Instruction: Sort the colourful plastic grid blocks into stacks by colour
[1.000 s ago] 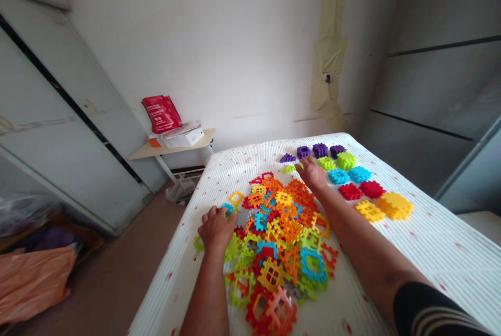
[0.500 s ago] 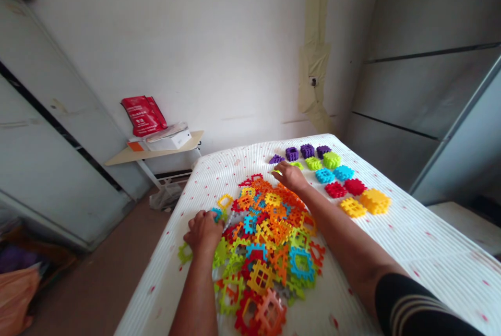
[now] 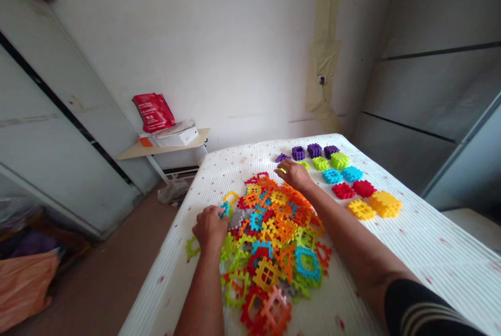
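My left hand (image 3: 211, 225) is at the left edge of a heap of plastic interlocking building pieces (image 3: 274, 226), its fingers closed on a blue piece (image 3: 224, 210) that stands tilted. A green piece (image 3: 192, 247) lies just left of that wrist. Beyond the heap, my right hand (image 3: 296, 173) bends its fingers down over a light green piece (image 3: 282, 170), which is mostly covered by them. Another light green piece (image 3: 303, 165) lies just past the right knuckles, and purple triangular pieces (image 3: 282, 158) are a little farther back.
Sorted stacks line the right side: purple (image 3: 314, 150), light green (image 3: 340, 160), blue (image 3: 352, 174), red (image 3: 364, 188) and yellow (image 3: 385, 204). They stand on a white ribbed cover (image 3: 422, 242). A side table (image 3: 131, 153) with red bags (image 3: 152, 112) stands at the wall.
The view has turned slightly left. In my left hand the blue piece now stands more upright. My right hand stays by the light green piece, less of which shows.
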`<state>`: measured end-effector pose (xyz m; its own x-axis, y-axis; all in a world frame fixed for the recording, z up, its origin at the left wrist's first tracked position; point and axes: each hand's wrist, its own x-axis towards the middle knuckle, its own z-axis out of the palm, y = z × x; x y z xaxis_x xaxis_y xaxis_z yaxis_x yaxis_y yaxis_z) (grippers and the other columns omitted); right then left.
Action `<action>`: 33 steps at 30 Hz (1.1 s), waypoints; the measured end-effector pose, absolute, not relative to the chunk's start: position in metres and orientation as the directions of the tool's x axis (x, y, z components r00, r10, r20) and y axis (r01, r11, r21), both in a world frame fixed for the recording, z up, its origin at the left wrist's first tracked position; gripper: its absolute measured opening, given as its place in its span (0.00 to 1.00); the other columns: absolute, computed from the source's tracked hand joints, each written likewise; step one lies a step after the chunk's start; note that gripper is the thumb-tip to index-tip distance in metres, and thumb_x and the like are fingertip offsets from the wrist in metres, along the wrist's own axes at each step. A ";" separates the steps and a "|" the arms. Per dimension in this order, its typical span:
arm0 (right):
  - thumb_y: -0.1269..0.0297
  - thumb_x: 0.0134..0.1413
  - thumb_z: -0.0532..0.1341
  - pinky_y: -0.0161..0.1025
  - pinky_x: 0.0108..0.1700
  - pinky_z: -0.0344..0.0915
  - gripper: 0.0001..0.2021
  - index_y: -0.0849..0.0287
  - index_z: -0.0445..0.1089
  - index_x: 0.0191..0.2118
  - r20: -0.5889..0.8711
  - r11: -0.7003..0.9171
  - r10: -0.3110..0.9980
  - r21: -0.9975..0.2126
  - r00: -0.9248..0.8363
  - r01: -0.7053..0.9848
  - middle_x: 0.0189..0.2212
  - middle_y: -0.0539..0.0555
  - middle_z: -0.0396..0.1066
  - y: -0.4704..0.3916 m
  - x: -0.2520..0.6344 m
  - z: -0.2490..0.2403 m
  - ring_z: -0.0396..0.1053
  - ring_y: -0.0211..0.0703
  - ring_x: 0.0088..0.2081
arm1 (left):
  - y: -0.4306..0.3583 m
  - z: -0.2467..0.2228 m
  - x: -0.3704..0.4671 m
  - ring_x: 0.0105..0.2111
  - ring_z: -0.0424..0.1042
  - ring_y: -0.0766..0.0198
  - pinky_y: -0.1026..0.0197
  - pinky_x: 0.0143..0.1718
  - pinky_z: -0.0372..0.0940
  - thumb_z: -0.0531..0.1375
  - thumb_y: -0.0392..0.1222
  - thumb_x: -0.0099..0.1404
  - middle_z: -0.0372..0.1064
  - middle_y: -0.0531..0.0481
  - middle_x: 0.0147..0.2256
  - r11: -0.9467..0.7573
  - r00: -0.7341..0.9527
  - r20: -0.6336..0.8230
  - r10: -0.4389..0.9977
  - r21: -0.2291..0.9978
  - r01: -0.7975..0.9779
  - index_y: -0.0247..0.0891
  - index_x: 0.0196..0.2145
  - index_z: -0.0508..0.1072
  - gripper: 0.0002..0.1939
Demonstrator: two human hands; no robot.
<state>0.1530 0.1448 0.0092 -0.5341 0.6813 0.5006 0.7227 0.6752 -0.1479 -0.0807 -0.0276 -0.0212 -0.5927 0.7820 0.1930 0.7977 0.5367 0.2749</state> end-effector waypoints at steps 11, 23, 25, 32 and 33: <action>0.60 0.61 0.53 0.34 0.37 0.60 0.13 0.60 0.72 0.39 0.516 0.690 0.674 -0.185 -0.528 0.700 0.40 0.57 0.71 0.142 0.154 0.016 0.69 0.40 0.37 | -0.026 -0.030 -0.089 0.39 0.69 0.54 0.52 0.46 0.60 0.58 0.46 0.53 0.73 0.46 0.35 0.116 -0.549 0.567 0.613 0.623 0.773 0.40 0.28 0.77 0.10; 0.62 0.57 0.57 0.32 0.33 0.60 0.10 0.60 0.72 0.40 0.528 0.838 0.546 -0.369 -0.650 0.403 0.35 0.54 0.72 0.098 0.121 0.031 0.68 0.36 0.30 | -0.027 -0.031 -0.079 0.23 0.67 0.69 0.66 0.28 0.62 0.65 0.43 0.45 0.68 0.56 0.24 -0.249 -0.757 0.230 0.611 0.964 0.092 0.35 0.31 0.70 0.15; 0.61 0.55 0.59 0.33 0.35 0.62 0.13 0.60 0.70 0.44 0.531 0.861 0.503 -0.373 -0.682 0.345 0.38 0.55 0.71 0.086 0.114 0.032 0.69 0.38 0.33 | -0.027 -0.031 -0.079 0.21 0.65 0.70 0.66 0.26 0.61 0.65 0.42 0.44 0.66 0.57 0.21 -0.280 -0.751 0.195 0.631 0.960 0.014 0.36 0.29 0.68 0.15; 0.57 0.49 0.63 0.42 0.47 0.65 0.25 0.63 0.63 0.52 0.595 0.946 0.321 -0.235 -0.737 0.223 0.50 0.63 0.64 0.045 0.091 0.031 0.64 0.49 0.48 | -0.028 -0.020 -0.066 0.21 0.66 0.70 0.65 0.26 0.61 0.66 0.38 0.41 0.67 0.56 0.21 -0.371 -0.661 0.155 0.734 0.907 -0.199 0.36 0.25 0.65 0.14; 0.58 0.50 0.62 0.43 0.46 0.65 0.24 0.64 0.63 0.52 0.594 0.946 0.323 -0.222 -0.737 0.236 0.50 0.63 0.63 0.042 0.089 0.030 0.64 0.49 0.48 | -0.029 -0.018 -0.065 0.22 0.66 0.70 0.65 0.26 0.62 0.66 0.38 0.41 0.67 0.56 0.21 -0.378 -0.641 0.156 0.751 0.898 -0.225 0.36 0.24 0.64 0.14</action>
<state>0.0886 0.0419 0.0302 -0.7369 0.3227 0.5941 0.2356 0.9462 -0.2218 -0.0647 -0.0286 -0.0182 -0.6414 0.7513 0.1557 -0.2247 -0.3779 0.8982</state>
